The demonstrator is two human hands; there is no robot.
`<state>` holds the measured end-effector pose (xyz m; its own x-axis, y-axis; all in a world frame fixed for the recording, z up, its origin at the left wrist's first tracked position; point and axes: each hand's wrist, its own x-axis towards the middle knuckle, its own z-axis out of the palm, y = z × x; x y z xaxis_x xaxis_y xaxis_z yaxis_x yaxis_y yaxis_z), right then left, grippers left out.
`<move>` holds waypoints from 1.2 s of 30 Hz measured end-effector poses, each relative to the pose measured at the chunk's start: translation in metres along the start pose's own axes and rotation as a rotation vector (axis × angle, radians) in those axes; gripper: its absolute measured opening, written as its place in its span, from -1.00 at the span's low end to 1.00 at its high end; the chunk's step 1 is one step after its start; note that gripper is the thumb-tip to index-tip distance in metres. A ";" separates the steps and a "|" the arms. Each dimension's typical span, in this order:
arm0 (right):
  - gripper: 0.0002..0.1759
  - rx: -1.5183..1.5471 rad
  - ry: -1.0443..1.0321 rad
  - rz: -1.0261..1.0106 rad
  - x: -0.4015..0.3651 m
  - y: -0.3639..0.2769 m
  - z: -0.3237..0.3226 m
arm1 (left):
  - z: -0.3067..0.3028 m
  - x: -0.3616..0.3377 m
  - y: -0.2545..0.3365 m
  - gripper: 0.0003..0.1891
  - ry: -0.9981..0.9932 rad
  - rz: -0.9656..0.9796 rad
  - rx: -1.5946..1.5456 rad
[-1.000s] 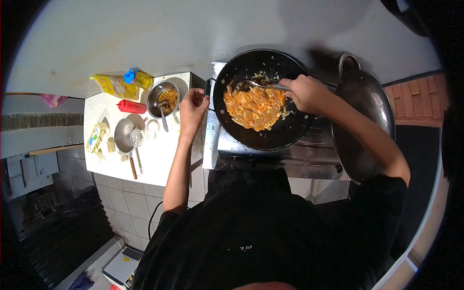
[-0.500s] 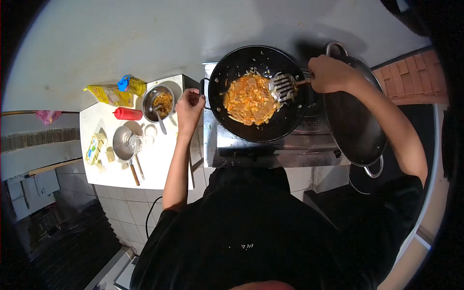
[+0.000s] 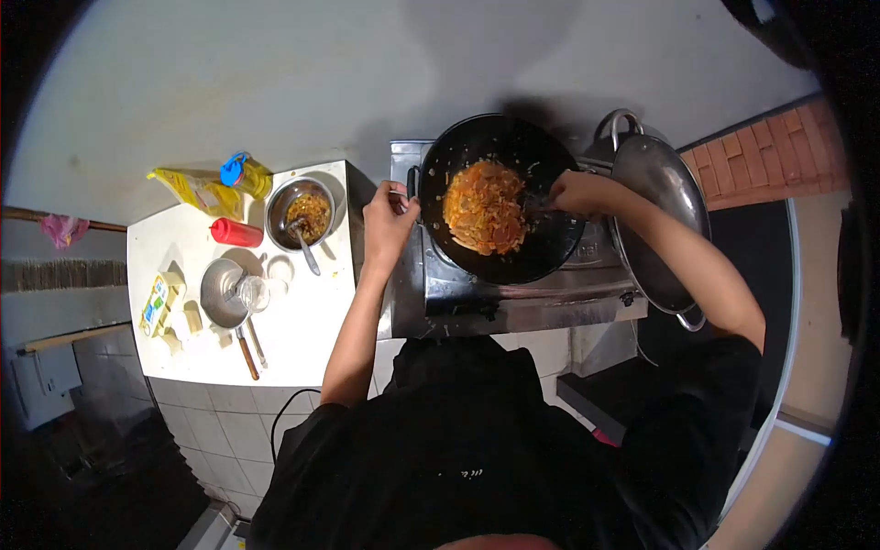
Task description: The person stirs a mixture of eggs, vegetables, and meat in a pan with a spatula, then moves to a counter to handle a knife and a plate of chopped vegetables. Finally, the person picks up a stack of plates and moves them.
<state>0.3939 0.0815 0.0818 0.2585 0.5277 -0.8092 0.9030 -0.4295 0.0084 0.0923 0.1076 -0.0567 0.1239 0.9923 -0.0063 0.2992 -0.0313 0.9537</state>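
A black wok (image 3: 490,266) sits on the steel stove (image 3: 449,307), with orange chopped food (image 3: 484,206) heaped inside it. My left hand (image 3: 389,220) is closed at the wok's left handle (image 3: 413,182), thumb and fingers together round its edge. Over the wok's right side, my right hand (image 3: 579,194) is wrapped round the handle of a slotted spatula. The spatula's head is dark and hard to make out at the right edge of the food.
Right of the wok stands a large two-handled pan (image 3: 665,206). On the white table (image 3: 302,339) at left are a steel bowl of food (image 3: 301,213), a red bottle (image 3: 236,233), a yellow bottle (image 3: 258,181), a yellow packet (image 3: 203,195), a small saucepan (image 3: 218,307) and an egg carton (image 3: 162,305).
My right hand has moved left and down with the spatula, whose head has turned and shows less. The food is heaped more narrowly. The whole view has shifted slightly.
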 end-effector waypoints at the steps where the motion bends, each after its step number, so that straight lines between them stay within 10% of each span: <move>1: -0.65 0.068 0.061 -0.088 -0.001 0.008 0.006 | -0.001 0.000 -0.002 -0.77 0.001 0.017 -0.015; 5: -0.68 -0.337 0.549 -0.512 -0.028 0.033 0.025 | -0.001 0.000 0.001 -0.76 -0.014 0.048 -0.010; 15: -0.66 -0.340 0.771 -0.539 -0.044 0.030 -0.023 | 0.005 -0.004 0.000 -0.82 0.034 0.010 0.022; 18: -0.68 -0.379 0.742 -0.539 -0.005 0.038 -0.026 | 0.009 -0.004 0.001 -0.82 0.072 -0.002 0.065; 20: -0.72 -0.063 0.634 -0.901 0.031 0.050 -0.026 | 0.013 -0.007 0.004 -0.82 0.082 -0.030 0.073; 21: -0.73 0.119 0.281 -0.614 -0.008 0.034 -0.041 | 0.014 -0.008 0.007 -0.81 0.102 -0.020 0.086; 24: -0.73 0.507 0.055 -0.901 0.026 0.052 -0.034 | 0.015 -0.011 0.005 -0.80 0.130 -0.032 0.099; 29: -0.79 0.451 0.748 -1.195 0.061 0.052 -0.002 | 0.024 -0.015 0.005 -0.79 0.179 -0.025 0.158; 36: -0.88 0.227 0.802 -1.040 0.019 0.064 -0.022 | 0.018 -0.015 0.008 -0.78 0.160 -0.021 0.201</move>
<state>0.4646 0.0799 0.0797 -0.3122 0.9311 0.1885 0.7455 0.3631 -0.5590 0.1099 0.0898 -0.0549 -0.0312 0.9988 0.0373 0.4839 -0.0176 0.8750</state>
